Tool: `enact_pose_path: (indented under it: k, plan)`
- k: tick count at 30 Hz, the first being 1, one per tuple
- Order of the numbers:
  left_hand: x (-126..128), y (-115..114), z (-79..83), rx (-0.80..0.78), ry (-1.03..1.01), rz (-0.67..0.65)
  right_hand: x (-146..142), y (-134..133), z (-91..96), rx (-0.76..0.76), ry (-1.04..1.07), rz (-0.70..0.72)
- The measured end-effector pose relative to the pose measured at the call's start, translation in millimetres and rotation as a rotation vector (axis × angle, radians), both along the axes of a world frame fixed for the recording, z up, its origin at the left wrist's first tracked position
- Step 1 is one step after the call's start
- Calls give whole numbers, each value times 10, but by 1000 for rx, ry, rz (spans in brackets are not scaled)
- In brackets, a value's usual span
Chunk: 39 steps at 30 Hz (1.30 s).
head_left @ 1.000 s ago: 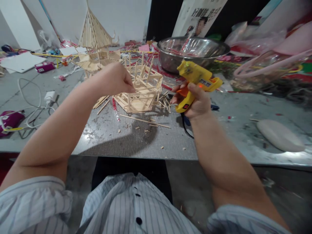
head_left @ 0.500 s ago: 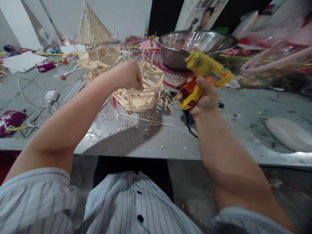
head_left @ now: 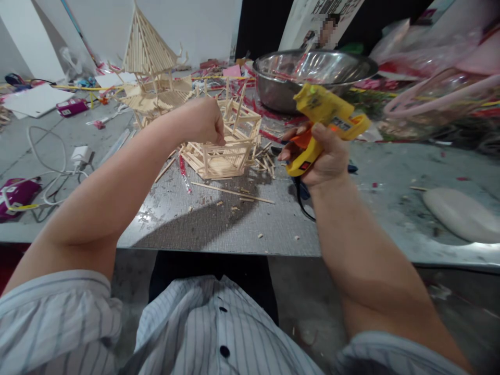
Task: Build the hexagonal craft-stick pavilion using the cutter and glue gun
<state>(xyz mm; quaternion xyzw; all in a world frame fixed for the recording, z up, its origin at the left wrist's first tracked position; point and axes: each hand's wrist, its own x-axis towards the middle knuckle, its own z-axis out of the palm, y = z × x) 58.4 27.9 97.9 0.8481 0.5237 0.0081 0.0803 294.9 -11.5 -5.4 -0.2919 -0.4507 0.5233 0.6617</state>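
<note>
My right hand (head_left: pixel 326 151) is wrapped round a yellow hot glue gun (head_left: pixel 326 112) with an orange trigger. It is raised over the table, its nozzle end pointing up and left, and a dark cord hangs from the grip. My left hand (head_left: pixel 205 120) is closed, knuckles up, at the top of a low model frame of thin wooden sticks (head_left: pixel 226 161). Its fingertips press together by the upper rail; what they hold, if anything, is hidden. Just behind stands a wooden stick pagoda model (head_left: pixel 150 49) with a pointed roof, partly covered by my left hand and forearm.
Loose sticks (head_left: pixel 232 192) and small scraps lie in front of the frame. A steel bowl (head_left: pixel 273 91) stands behind the glue gun. White cables, a charger (head_left: pixel 81 155) and purple boxes (head_left: pixel 19 197) are at left. A pale rounded object (head_left: pixel 461 213) lies at right.
Hardly anything differs. The whole view has shifted slightly; both hands keep the same pose, the left by the frame and the right round the glue gun.
</note>
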Motion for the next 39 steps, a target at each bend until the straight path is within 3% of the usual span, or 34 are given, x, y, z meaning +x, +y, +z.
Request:
enact_pose_path:
  k: [12,39]
  plan:
    - [-5,28,16,-19,30,-29,8,7,-24,-4,0,53]
    - [23,2,58,-7,69,-8,-15,-19,6,-5,-8,9]
